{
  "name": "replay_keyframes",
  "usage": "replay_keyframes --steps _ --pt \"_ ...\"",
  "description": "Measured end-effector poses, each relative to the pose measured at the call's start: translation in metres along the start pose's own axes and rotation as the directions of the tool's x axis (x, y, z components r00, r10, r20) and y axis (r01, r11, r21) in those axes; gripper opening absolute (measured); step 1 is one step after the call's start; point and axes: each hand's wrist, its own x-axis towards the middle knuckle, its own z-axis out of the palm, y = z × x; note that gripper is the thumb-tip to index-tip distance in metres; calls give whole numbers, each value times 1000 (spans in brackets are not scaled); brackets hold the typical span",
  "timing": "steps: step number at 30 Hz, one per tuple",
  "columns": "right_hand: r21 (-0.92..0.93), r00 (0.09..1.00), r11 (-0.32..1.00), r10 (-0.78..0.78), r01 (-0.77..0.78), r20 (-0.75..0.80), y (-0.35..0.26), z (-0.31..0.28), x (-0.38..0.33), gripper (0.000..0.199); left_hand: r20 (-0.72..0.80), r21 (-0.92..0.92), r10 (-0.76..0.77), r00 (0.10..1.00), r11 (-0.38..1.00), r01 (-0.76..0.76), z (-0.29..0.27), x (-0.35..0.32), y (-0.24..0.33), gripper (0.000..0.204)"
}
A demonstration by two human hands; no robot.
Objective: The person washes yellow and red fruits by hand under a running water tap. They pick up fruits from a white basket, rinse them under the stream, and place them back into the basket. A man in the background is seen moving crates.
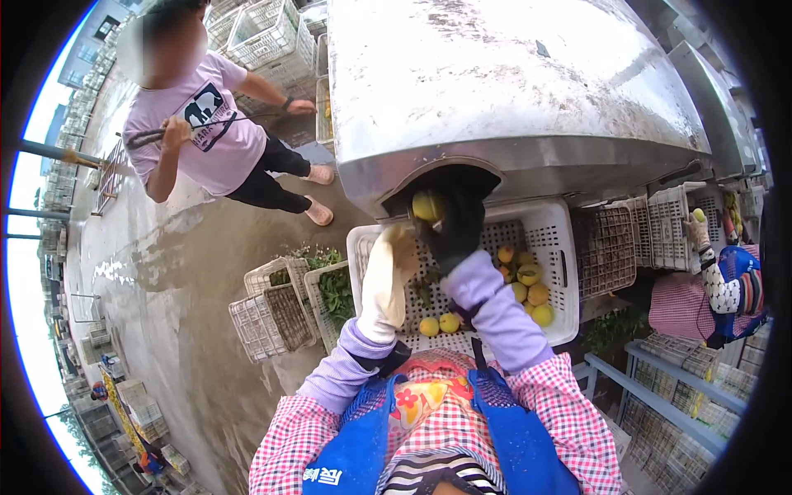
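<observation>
A yellow-green peach (pixel 427 206) sits in my right hand (pixel 456 221), which wears a black glove and is closed around it. This hand is at the dark opening in the front of a large metal machine (pixel 511 82). My left hand (pixel 394 262), in a cream glove, is just to the left, above the white plastic crate (pixel 563 272). Its fingers point up toward the opening and look outstretched, holding nothing that I can see. Several yellow and orange peaches (pixel 536 294) lie in the crate, mostly at its right side, along with a few green leaves.
Left of my crate stand more crates (pixel 271 322), some holding green leaves (pixel 334 289). A person in a pink shirt (pixel 206 124) stands at the far left, holding a stick-like thing. Another gloved worker (pixel 730 289) is on the right, near stacked crates (pixel 606 247) and a blue-grey rail (pixel 685 388).
</observation>
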Motion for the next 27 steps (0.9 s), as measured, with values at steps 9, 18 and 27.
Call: replay_keyframes --steps 9,18,27 --pt "-392 753 901 127 184 645 22 -2 77 58 3 294 -111 994 950 106 -41 9 -58 63" --pt "-428 587 820 572 -381 573 216 -103 -103 31 117 967 -170 979 244 -73 -43 58 -185 56" --pt "-510 479 809 585 -291 655 268 -41 -170 45 265 889 -358 895 -268 -371 -9 153 -294 40"
